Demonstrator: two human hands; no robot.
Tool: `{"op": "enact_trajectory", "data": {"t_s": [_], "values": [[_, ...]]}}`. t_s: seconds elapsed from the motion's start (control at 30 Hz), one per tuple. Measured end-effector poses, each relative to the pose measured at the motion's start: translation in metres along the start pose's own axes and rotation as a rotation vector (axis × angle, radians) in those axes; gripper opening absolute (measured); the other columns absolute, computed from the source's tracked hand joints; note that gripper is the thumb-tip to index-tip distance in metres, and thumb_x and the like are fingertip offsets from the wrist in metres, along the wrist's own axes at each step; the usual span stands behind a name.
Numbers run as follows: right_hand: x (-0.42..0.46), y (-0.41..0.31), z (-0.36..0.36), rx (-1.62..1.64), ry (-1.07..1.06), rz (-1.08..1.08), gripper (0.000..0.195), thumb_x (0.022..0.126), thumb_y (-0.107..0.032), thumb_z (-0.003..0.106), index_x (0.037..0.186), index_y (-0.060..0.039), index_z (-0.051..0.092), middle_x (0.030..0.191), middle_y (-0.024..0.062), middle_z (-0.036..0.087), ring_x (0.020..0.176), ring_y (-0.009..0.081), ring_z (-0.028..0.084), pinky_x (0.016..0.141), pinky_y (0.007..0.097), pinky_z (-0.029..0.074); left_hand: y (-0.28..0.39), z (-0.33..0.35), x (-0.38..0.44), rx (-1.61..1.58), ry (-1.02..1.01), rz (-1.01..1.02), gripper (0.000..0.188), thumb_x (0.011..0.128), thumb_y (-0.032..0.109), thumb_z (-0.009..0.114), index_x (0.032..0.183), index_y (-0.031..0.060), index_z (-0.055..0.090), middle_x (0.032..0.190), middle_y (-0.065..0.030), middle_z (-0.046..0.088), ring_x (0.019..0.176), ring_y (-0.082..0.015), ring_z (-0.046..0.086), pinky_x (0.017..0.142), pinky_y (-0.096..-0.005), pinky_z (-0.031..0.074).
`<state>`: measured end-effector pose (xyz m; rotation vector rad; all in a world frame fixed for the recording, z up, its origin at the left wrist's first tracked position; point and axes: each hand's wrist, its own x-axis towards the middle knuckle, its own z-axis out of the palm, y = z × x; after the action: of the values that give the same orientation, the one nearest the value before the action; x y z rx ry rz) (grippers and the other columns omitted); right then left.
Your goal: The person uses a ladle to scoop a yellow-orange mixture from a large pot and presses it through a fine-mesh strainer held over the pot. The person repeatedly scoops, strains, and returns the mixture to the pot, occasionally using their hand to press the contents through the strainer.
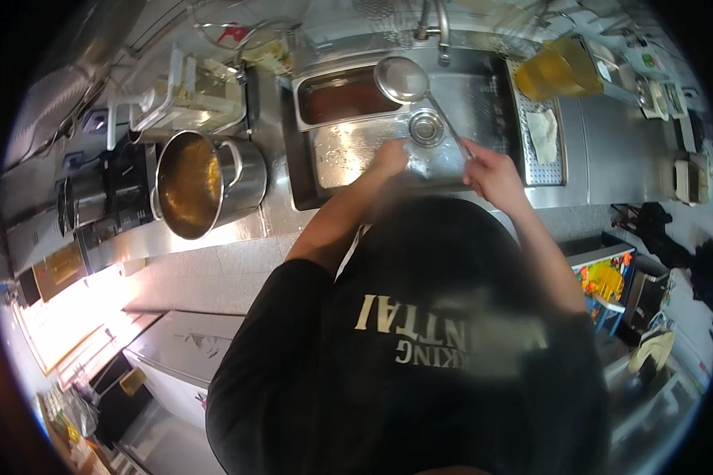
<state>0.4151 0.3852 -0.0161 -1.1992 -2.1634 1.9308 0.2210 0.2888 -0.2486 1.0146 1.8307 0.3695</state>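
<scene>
My right hand (492, 177) grips the handle of a metal ladle or strainer (401, 80). Its round head is raised over the sink, beside the corner of a rectangular steel pan (347, 95) with reddish-brown content. Lower and to the left, my left hand (392, 157) is over the wet steel sink basin (475, 113); its fingers are blurred, and whether it holds anything cannot be told. A round drain fitting (426, 127) lies between the two hands. The faucet (444, 41) stands at the back of the sink.
A large steel pot (190, 184) of brownish liquid stands left of the sink. On the right, a perforated tray (560, 155) holds a pale cloth (542, 135), with a yellowish container (549, 70) behind it. Clear bins (205, 95) stand at the back left.
</scene>
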Motion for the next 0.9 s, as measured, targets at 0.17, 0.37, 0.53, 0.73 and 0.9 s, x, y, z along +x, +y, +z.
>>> {"op": "enact_trajectory", "data": {"t_s": [0.17,0.37,0.53,0.73,0.9], "values": [[0.098,0.039,0.046,-0.844,0.113,-0.307,0.037,0.079,-0.005,0.048,0.115,0.0012,0.056,0.083,0.0207,0.065,0.070,0.0335,0.064,0.066,0.0431,0.051,-0.104,0.001,-0.079,0.145,0.318,0.127,0.079,0.075,0.050,0.060,0.140,0.0226,0.026,0.131,-0.0215,0.044,0.114,-0.0365,0.050,0.098,-0.0577,0.032],[0.176,0.051,0.096,-1.007,-0.034,-0.142,0.026,0.076,-0.006,0.049,0.096,0.0060,0.060,0.091,0.0257,0.063,0.086,0.0386,0.063,0.075,0.0459,0.050,-0.202,0.013,-0.132,0.128,0.320,0.005,0.060,0.076,0.042,0.058,0.126,0.0118,0.046,0.104,-0.0237,0.059,0.093,-0.0379,0.059,0.081,-0.0460,0.047],[0.206,0.047,0.113,-0.773,-0.161,-0.051,0.018,0.075,-0.005,0.049,0.074,0.0077,0.062,0.077,0.0229,0.064,0.066,0.0322,0.065,0.056,0.0404,0.052,-0.164,-0.007,-0.146,0.078,0.585,0.162,0.054,0.077,0.013,0.056,0.130,0.0126,0.046,0.104,-0.0228,0.060,0.095,-0.0367,0.059,0.082,-0.0434,0.047],[0.227,0.045,0.116,-0.068,-0.251,0.261,0.018,0.073,0.001,0.052,0.088,0.0067,0.061,0.058,0.0126,0.058,0.036,0.0151,0.045,0.034,0.0294,0.034,-0.149,-0.024,-0.161,-0.163,0.416,-0.108,0.051,0.079,0.013,0.051,0.130,0.0128,0.046,0.111,-0.0209,0.058,0.100,-0.0360,0.057,0.086,-0.0419,0.046],[0.228,0.062,0.108,0.294,-0.290,0.353,0.045,0.072,0.007,0.052,0.117,0.0079,0.046,0.062,0.0140,0.058,0.041,0.0114,0.045,0.034,0.0262,0.032,-0.151,-0.022,-0.159,-0.206,0.445,-0.153,0.049,0.084,0.018,0.051,0.132,0.0127,0.043,0.113,-0.0209,0.057,0.104,-0.0363,0.055,0.089,-0.0404,0.044]]}}
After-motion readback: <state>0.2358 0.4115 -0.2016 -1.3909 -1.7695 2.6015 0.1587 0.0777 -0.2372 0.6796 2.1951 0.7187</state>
